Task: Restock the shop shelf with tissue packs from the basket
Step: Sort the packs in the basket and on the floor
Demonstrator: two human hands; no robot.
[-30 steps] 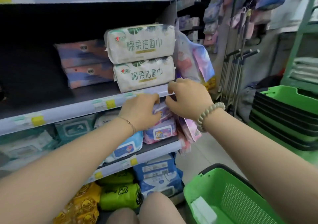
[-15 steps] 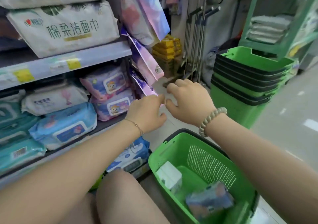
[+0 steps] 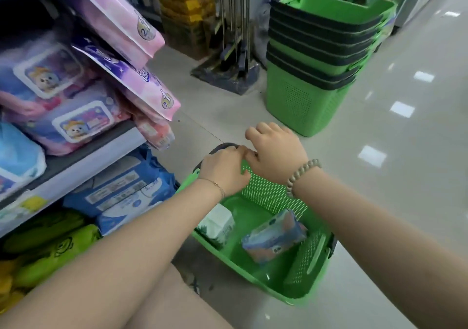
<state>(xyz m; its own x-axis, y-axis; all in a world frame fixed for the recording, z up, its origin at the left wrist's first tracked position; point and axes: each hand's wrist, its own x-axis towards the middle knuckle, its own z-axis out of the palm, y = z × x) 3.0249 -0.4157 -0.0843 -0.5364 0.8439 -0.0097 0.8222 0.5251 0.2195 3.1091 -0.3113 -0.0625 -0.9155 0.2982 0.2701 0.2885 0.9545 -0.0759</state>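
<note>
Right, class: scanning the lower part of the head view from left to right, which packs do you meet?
Lime-green cartoon-print pack → blue plastic wipes pack → white rectangular tissue pack → blue-and-orange soft tissue pack, the last two inside the green plastic basket.

Basket (image 3: 311,255): far rim hidden behind left hand (image 3: 222,169) and right hand (image 3: 276,154); their fingertips tucked from sight. Blue tissue pack (image 3: 274,237): print too blurred to read.
</note>
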